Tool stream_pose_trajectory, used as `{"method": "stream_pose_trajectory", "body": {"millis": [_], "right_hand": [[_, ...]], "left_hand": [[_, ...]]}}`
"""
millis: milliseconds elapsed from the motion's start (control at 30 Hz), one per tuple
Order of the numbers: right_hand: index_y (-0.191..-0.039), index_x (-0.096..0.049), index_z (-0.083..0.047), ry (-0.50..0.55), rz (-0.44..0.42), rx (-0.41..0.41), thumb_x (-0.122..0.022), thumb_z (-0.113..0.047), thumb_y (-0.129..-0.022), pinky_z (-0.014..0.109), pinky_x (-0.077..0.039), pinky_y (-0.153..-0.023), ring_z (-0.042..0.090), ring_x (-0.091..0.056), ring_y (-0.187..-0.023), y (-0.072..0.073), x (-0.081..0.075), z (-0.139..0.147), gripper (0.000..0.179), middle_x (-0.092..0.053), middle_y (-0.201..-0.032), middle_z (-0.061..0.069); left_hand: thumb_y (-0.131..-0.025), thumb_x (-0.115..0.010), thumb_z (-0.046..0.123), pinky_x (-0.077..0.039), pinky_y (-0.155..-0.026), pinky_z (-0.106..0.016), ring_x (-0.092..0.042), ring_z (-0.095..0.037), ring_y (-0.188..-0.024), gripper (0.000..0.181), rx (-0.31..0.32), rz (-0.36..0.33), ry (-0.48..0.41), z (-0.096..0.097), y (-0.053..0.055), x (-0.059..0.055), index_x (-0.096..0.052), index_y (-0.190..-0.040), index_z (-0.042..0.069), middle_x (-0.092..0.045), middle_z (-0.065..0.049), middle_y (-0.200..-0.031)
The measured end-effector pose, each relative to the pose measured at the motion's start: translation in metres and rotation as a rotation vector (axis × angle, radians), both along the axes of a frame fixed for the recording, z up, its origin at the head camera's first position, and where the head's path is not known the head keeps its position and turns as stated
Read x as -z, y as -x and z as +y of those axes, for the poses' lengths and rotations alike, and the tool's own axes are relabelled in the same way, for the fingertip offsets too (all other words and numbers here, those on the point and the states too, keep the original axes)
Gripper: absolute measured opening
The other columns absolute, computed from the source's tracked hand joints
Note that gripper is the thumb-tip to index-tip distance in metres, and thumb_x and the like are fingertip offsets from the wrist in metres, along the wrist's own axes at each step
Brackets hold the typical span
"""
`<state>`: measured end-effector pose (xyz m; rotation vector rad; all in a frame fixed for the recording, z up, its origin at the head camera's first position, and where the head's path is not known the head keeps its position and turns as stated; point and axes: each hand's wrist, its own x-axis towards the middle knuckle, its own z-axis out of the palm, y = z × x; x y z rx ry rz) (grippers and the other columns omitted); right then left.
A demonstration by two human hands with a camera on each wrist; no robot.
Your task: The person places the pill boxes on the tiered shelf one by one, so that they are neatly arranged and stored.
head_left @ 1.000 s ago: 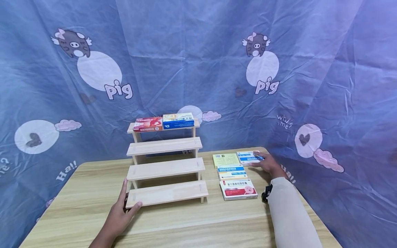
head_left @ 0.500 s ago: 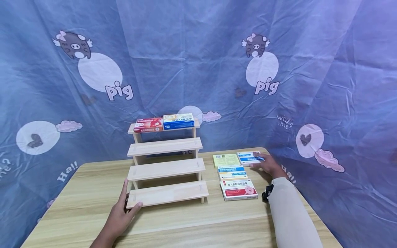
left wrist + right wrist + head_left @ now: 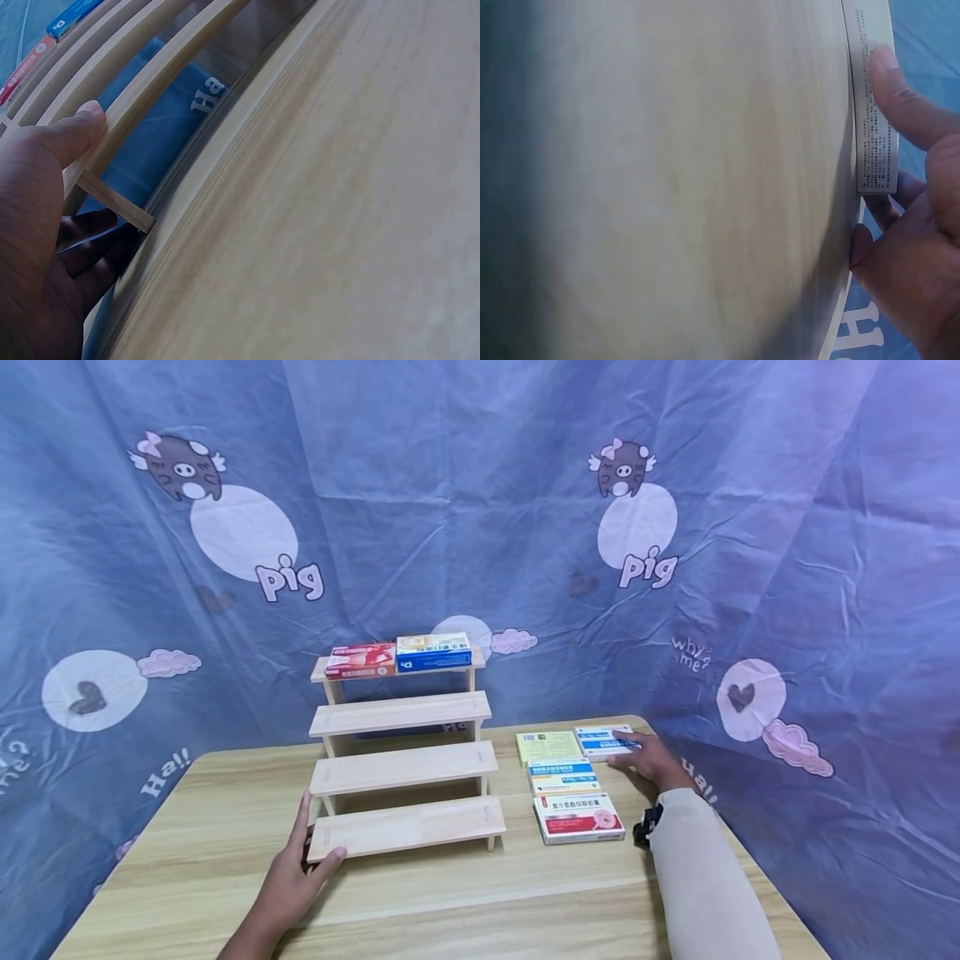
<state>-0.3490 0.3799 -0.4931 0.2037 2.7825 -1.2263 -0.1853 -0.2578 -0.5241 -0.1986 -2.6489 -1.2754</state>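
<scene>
A four-step wooden display shelf [image 3: 405,828] stands left of centre on the table. My left hand [image 3: 288,875] grips its front left corner, thumb on the lowest step and fingers around the side. In the left wrist view the thumb [image 3: 79,131] rests on the wood, with other fingers below it. At the back right, my right hand [image 3: 651,762] holds the right end of a blue-and-white medicine box [image 3: 598,742] lying on the table. In the right wrist view the thumb lies along the box's printed side [image 3: 875,142]; the other fingers are partly hidden beyond its end.
A red box [image 3: 360,662] and a blue-and-yellow box [image 3: 433,653] lie on the top step. Beside the held box are a yellow-green box [image 3: 546,749], a blue-white-yellow box [image 3: 564,778] and a red-and-white box [image 3: 577,820]. A blue printed curtain [image 3: 450,552] hangs behind the table [image 3: 450,910].
</scene>
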Motion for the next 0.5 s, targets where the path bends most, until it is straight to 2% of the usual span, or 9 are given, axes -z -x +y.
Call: {"method": "stream_pose_trajectory", "body": {"millis": [167,367,500], "right_hand": [[-0.164,-0.047,-0.011,-0.008,0.007,0.019,-0.085,-0.02,-0.096,0.069,-0.016,-0.132,0.059,-0.019,-0.163,0.0011,0.0039,0.0005,0.077,-0.019,-0.175,0.036],[-0.163,-0.047,-0.01,0.01,0.02,0.02,-0.084,-0.019,-0.097,0.068,-0.013,-0.133,0.058,-0.015,-0.164,0.0038,0.0091,0.003,0.077,-0.018,-0.176,0.035],[-0.163,-0.047,-0.01,0.005,0.025,0.027,-0.084,-0.02,-0.097,0.068,-0.014,-0.133,0.058,-0.019,-0.164,0.0029,0.0096,0.0028,0.076,-0.021,-0.175,0.035]], "left_hand": [[-0.107,-0.074,0.031,-0.06,-0.088,-0.027,-0.074,-0.045,-0.124,0.109,-0.004,-0.005,0.0,0.0005,-0.0003,0.0002,0.009,-0.177,0.031,-0.062,-0.036,-0.149],[-0.107,-0.074,0.032,-0.06,-0.089,-0.028,-0.072,-0.047,-0.127,0.109,-0.004,-0.016,-0.009,0.0007,-0.0006,0.0006,0.01,-0.177,0.033,-0.061,-0.037,-0.15],[-0.106,-0.074,0.032,-0.06,-0.089,-0.028,-0.073,-0.046,-0.126,0.109,-0.007,-0.008,-0.005,0.0006,-0.0002,0.0009,0.009,-0.177,0.033,-0.061,-0.037,-0.149]]}}
